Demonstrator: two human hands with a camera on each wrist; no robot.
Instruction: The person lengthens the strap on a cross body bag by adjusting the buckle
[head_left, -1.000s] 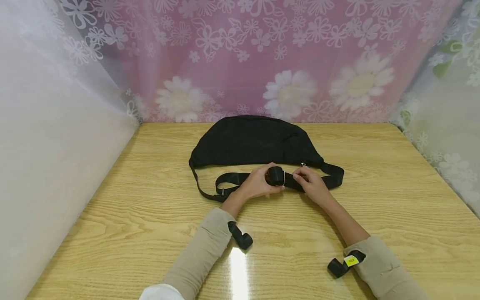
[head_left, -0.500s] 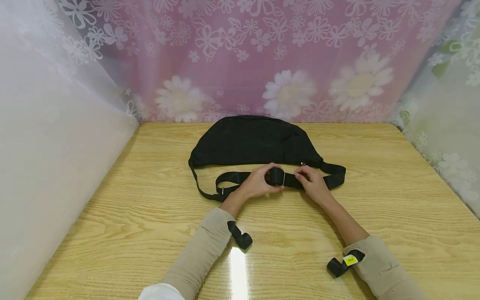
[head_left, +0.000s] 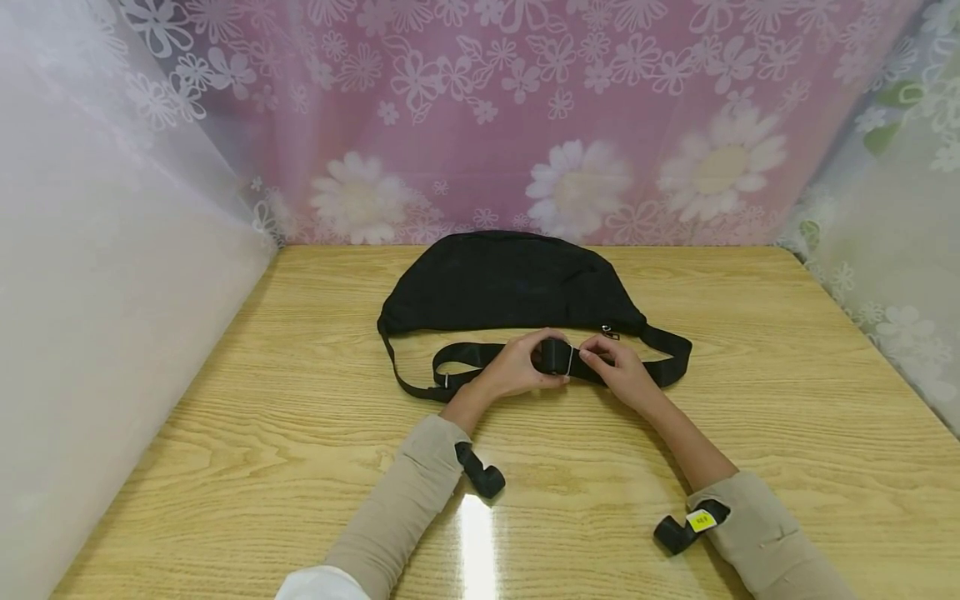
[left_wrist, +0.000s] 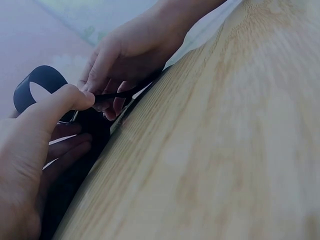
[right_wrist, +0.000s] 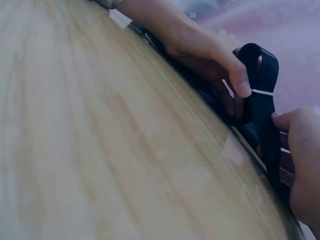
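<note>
A black waist bag (head_left: 510, 283) lies on the table, its webbing strap (head_left: 667, 367) running along the near side. Part of the strap rises in a loop (head_left: 555, 357) through a thin metal slider buckle (right_wrist: 263, 92). My left hand (head_left: 519, 367) grips the strap at this buckle; its thumb lies by the metal edge in the right wrist view. Just right of the buckle, my right hand (head_left: 622, 371) pinches the strap between thumb and fingers. In the left wrist view the strap loop (left_wrist: 42, 82) stands up above the left thumb.
The wooden table (head_left: 337, 500) reaches back to a pink floral curtain (head_left: 465, 125), with pale sheets on both sides. A second metal ring (head_left: 447, 381) sits on the strap at left. Black bands (head_left: 480, 473) hang from both sleeves; one bears a yellow label (head_left: 701, 522).
My right hand has shifted slightly left along the strap, closer to the buckle, uncovering the bag's zipper pull. The left hand stays nearly still, the loop tilting a little.
</note>
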